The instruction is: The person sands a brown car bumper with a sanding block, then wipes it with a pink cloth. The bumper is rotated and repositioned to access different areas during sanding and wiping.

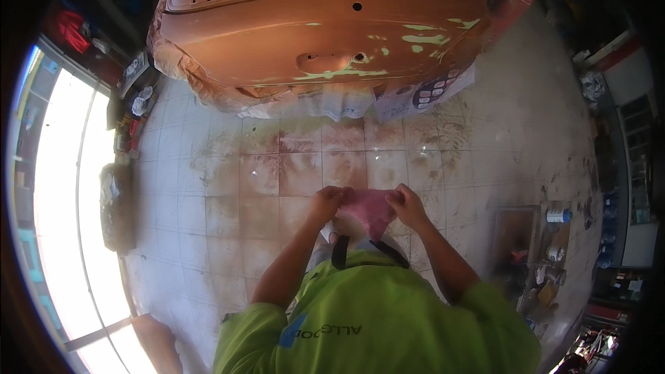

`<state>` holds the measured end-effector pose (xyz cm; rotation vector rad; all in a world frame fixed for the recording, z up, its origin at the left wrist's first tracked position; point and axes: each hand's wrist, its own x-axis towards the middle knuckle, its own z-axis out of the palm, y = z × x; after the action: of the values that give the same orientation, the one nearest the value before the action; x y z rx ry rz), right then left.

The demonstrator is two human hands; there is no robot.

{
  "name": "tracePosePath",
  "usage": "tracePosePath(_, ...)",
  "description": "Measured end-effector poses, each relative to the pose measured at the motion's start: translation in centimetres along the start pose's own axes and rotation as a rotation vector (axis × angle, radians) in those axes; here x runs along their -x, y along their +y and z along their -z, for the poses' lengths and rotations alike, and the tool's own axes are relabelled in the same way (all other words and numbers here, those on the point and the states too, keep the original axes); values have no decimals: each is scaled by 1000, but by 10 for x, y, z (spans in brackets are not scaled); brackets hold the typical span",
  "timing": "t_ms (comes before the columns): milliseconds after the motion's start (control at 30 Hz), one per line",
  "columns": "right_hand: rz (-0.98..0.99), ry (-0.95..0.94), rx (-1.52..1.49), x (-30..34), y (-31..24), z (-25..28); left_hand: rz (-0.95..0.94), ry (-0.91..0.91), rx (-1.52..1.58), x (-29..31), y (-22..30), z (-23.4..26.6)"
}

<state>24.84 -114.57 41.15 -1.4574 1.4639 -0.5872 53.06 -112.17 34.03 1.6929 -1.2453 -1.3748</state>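
Between my two hands a pink cloth is stretched out in front of my body, its lower part hanging down in a point. My left hand pinches its left corner. The right corner is gripped by my right hand, thumb on top. Farther ahead, apart from both hands, stands an orange-brown vehicle panel with pale green patches on its right side and a few holes. Masking sheet wraps its lower and left edges.
Tiled floor with brownish dust lies between me and the vehicle. On the right, a low stand sits by a white can with a blue lid and other containers. A bright doorway is at the left; shelving lines the right.
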Motion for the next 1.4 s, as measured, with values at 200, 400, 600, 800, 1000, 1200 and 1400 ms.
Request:
tracePosePath(200, 517, 418, 594, -31, -22, 53, -144, 96, -299, -68, 99, 55)
tracePosePath(400, -355, 572, 424, -127, -33, 85, -332, -310, -83, -127, 251, 53)
tracePosePath(600, 432, 786, -756, -326, -123, 214, -597, -289, -69, -235, 381, 34)
tracePosePath(800, 1124, 777, -630, -466, -496, 332, -915, -108, 539, -272, 575, 137)
tracePosePath(1000, 749, 706, 299, -657, -665, 368, -708, -228, 262, -300, 469, 254)
tracePosePath(1200, 386, 951, 733, -710, -680, 326, 330, 521, -511, -160, 61, 318)
tracePosePath(1400, 568, 547, 1025, -786, -680, 316, 668, 955, -210, -125, 24, 421)
